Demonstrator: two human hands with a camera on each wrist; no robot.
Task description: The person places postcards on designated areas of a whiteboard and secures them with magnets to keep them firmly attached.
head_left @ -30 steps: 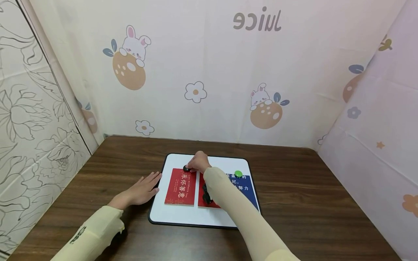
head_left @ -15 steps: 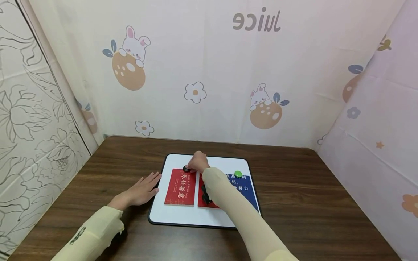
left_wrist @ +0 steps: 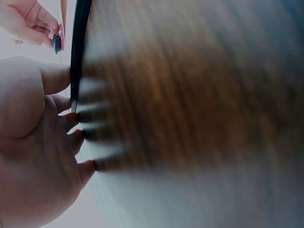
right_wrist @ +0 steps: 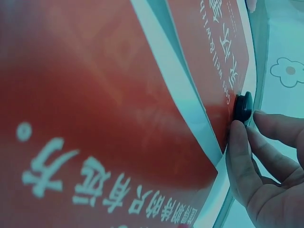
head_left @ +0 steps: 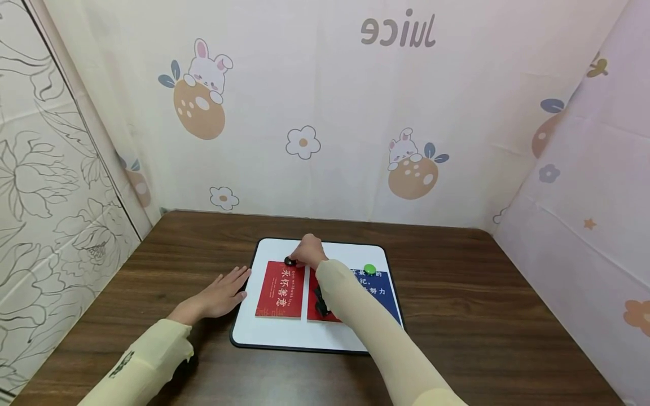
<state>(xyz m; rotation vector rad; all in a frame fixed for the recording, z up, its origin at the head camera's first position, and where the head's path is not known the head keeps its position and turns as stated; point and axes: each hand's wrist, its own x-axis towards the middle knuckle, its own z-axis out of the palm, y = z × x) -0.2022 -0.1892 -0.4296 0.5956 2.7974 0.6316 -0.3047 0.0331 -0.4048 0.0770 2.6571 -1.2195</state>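
Note:
A small whiteboard [head_left: 271, 334] with a black frame lies on the wooden table. On its left part is a red card [head_left: 279, 293] with white lettering. My right hand [head_left: 311, 251] pinches a round black magnet [right_wrist: 243, 107] at that card's top edge, the fingertips at its side in the right wrist view. A second red card [right_wrist: 118, 118] lies beside the first, partly hidden in the head view by my right sleeve. My left hand [head_left: 220, 294] rests with straight fingers, its fingertips at the board's left edge; the left wrist view shows them along the black frame [left_wrist: 78, 47].
A blue card [head_left: 384, 299] with white lettering lies on the board's right part, a round green magnet [head_left: 369, 269] at its top edge. Brown table [head_left: 467, 304] surrounds the board. A patterned curtain [head_left: 264, 84] hangs behind the table.

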